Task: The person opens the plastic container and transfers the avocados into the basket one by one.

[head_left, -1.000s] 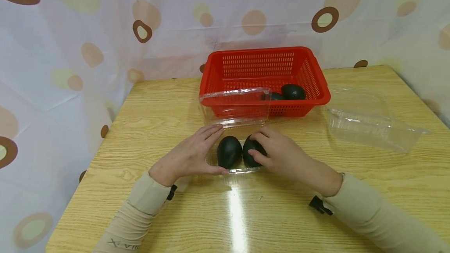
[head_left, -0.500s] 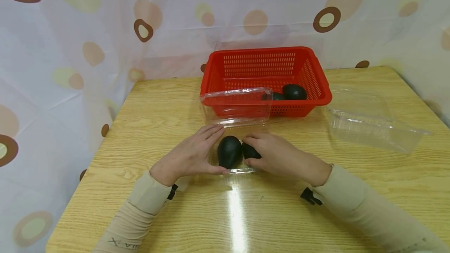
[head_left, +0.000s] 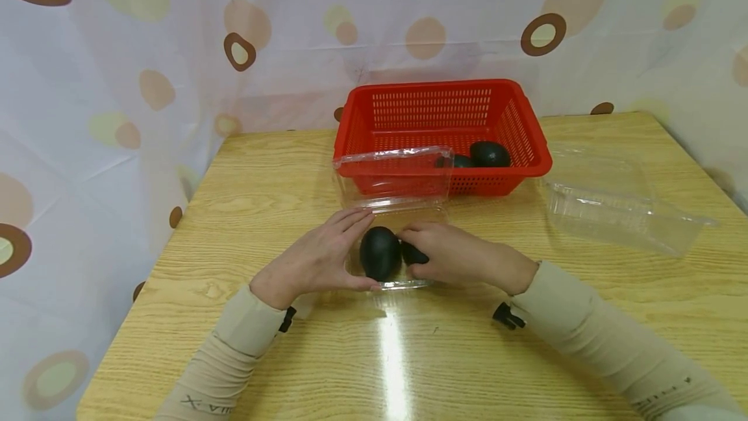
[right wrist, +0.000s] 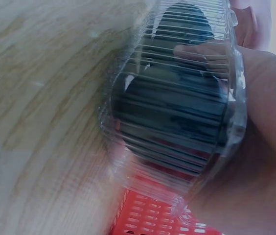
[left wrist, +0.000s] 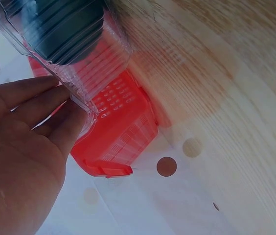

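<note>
Nearest, the person's left hand (head_left: pixel 318 255) is gripping the left end of a clear, ribbed plastic box (head_left: pixel 403 285), thumb at the front rim, fingers towards the hinge. The right hand (head_left: pixel 452 255) is grasping a smooth, dark green egg-shaped fruit (head_left: pixel 413 253) inside the box, beside a similar dark fruit (head_left: pixel 380 254). The step in hand appears to be seating this second fruit; the next move seems to call for loosening the right fingers without tipping the box. The right wrist view is showing, through the ribbed wall, much of the grasped fruit that the head view is hiding. Beyond, the transparent lid (head_left: pixel 386 201) is standing open before a red perforated plastic basket (head_left: pixel 502 172) holding more dark fruit (head_left: pixel 489 154).
</note>
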A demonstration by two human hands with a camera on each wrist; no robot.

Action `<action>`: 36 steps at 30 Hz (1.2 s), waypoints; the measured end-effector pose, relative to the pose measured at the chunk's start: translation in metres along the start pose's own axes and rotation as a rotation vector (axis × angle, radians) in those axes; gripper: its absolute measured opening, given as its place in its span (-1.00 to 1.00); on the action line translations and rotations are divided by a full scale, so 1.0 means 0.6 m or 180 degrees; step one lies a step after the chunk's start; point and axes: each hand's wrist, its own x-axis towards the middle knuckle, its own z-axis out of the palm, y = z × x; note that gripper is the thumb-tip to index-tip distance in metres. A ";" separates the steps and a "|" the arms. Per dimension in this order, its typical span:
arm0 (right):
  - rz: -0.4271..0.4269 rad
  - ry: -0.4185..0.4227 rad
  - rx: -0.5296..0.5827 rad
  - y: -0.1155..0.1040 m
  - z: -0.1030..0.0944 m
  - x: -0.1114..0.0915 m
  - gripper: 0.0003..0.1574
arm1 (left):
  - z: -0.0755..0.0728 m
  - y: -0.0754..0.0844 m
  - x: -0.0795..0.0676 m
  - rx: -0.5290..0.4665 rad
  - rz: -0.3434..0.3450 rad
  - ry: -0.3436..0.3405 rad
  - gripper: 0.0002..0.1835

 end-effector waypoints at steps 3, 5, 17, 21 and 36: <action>-0.0036 0.0083 0.0024 0.001 0.002 -0.001 -0.24 | 0.000 0.000 0.000 0.0028 0.0008 0.0005 0.18; -0.0068 0.0159 0.0045 0.002 0.004 0.000 -0.27 | 0.000 -0.001 0.000 0.0040 0.0017 0.0014 0.18; -0.0167 0.0513 0.0146 0.004 0.008 -0.002 -0.34 | 0.001 -0.001 0.000 0.0024 -0.0033 -0.0007 0.19; -0.0136 0.0556 0.0160 0.000 0.004 -0.003 -0.32 | 0.002 -0.001 0.000 -0.0005 -0.0044 -0.0010 0.19; -0.0011 0.0603 0.0271 -0.005 -0.022 -0.014 -0.25 | -0.001 0.000 0.001 0.0017 -0.0024 -0.0045 0.20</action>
